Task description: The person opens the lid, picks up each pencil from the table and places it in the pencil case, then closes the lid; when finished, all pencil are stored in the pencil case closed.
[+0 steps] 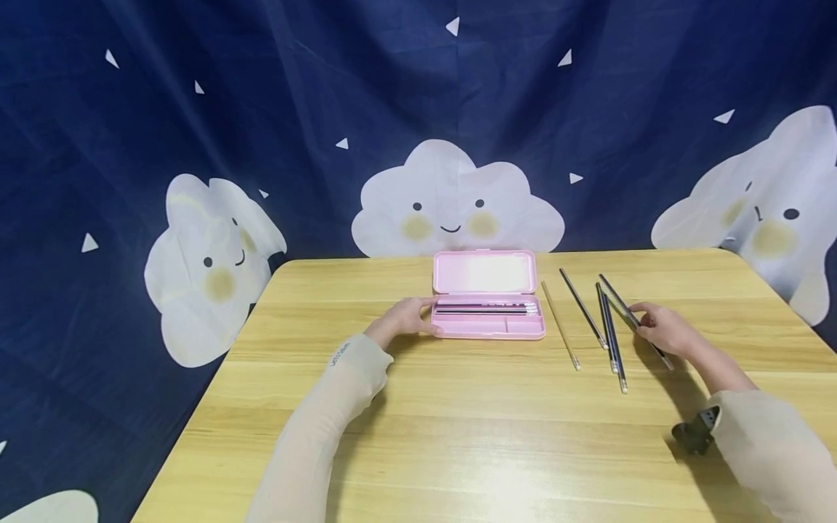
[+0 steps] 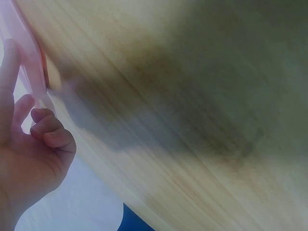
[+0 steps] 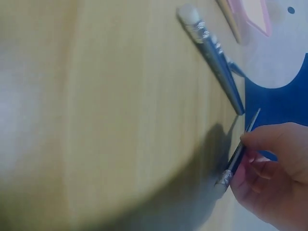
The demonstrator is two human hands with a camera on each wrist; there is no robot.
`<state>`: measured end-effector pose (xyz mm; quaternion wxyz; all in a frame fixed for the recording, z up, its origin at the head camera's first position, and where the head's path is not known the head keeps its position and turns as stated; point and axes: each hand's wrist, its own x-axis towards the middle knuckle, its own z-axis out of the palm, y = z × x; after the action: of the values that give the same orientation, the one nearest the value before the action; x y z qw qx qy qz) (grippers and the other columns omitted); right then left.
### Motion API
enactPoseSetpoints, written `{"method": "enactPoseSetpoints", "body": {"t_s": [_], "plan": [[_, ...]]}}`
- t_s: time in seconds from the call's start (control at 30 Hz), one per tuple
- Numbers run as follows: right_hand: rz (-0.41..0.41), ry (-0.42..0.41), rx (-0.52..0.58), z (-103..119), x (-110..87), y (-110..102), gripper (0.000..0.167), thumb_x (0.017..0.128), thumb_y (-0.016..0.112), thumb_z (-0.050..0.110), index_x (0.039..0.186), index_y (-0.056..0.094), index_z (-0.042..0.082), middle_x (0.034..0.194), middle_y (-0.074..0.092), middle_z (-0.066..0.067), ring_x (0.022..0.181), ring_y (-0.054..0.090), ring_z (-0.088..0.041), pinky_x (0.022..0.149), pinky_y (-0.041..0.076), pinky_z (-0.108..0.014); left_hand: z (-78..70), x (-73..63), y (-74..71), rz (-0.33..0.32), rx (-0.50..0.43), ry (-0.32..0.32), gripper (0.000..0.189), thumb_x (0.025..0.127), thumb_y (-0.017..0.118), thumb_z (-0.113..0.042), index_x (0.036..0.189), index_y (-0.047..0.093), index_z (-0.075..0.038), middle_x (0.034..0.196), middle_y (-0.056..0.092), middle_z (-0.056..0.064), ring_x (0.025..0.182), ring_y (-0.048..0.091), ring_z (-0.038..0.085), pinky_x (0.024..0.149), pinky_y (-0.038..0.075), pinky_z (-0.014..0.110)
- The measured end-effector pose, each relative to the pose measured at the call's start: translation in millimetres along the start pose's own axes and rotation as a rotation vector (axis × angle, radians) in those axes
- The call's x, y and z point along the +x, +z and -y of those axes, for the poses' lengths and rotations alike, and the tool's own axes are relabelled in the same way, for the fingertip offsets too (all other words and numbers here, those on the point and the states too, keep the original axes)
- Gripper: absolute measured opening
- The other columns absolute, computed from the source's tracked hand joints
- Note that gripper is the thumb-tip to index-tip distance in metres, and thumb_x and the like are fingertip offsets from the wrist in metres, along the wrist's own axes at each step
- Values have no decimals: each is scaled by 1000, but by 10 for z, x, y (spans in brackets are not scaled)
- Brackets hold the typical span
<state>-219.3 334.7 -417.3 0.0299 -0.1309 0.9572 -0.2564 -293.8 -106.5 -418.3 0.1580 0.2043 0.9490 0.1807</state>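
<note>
A pink pencil case (image 1: pixel 490 336) lies with its lid raised at the back middle of the table, several striped pencils in its rear compartment. My left hand (image 1: pixel 407 317) holds the case's left end, thumb at the front corner and a finger at the rear; its other fingers curl in the left wrist view. At the right, my right hand (image 1: pixel 668 330) pinches a dark pencil (image 3: pixel 236 159) between thumb and fingers, its silvery ferrule end toward me. Between this hand and the case lie several dark pencils (image 1: pixel 583 309) and one wood-coloured pencil (image 1: pixel 560 327).
The wooden table (image 1: pixel 497 436) reaches back to a dark blue curtain (image 1: pixel 294 109) printed with smiling clouds. The case's raised lid (image 1: pixel 484 272) stands near the table's back edge. A black device (image 1: pixel 696 432) hangs at my right sleeve.
</note>
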Motion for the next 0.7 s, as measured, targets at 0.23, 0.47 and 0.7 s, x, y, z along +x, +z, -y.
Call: {"method": "enactPoseSetpoints", "body": {"t_s": [0.23,0.47,0.7], "plan": [[-25,-82,-17,155,152,-23,30,81,52,-8,109,50,-16,75,56,-13,66,50,-20,56,40,-31,-7,-9,3,7,4,-5,80,74,74,-37,141,36,-14,142,37,13,130,35,27,108,28,37],[-56,-194,-38,321,310,-16,26,79,54,-12,104,58,-10,72,52,-6,68,50,-20,59,42,-35,-29,-13,-17,8,-3,0,80,75,73,-37,141,35,-14,142,36,14,130,35,27,108,27,38],[-69,-268,-7,524,463,50,25,79,56,-12,103,61,-6,73,51,-4,68,45,-17,60,40,-32,-21,-18,-20,20,12,-12,79,76,73,-37,142,34,-15,143,35,13,131,34,26,108,27,37]]}}
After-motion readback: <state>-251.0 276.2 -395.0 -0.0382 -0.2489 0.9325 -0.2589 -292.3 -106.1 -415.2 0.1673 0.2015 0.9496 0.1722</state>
